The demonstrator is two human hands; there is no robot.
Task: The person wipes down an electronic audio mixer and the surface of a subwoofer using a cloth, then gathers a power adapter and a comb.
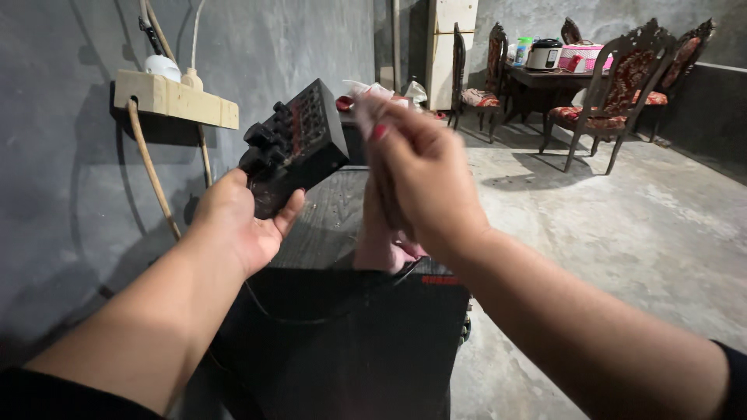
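My left hand (241, 222) grips a small black control box (299, 140) with several knobs on its face, raised in front of me and tilted. My right hand (424, 175) is raised just to the right of the box, fingers closed on a crumpled white cloth or tissue (362, 89) whose end pokes out above the fingers. Below both hands stands a large black speaker cabinet (342, 342) with a thin black cable lying across its top.
A grey wall runs along the left with a small wooden shelf (175, 99) and leaning sticks. Carved wooden chairs (622, 85) and a dark table (548, 78) with a cooker and boxes stand at the far right. The floor (622, 225) is bare concrete.
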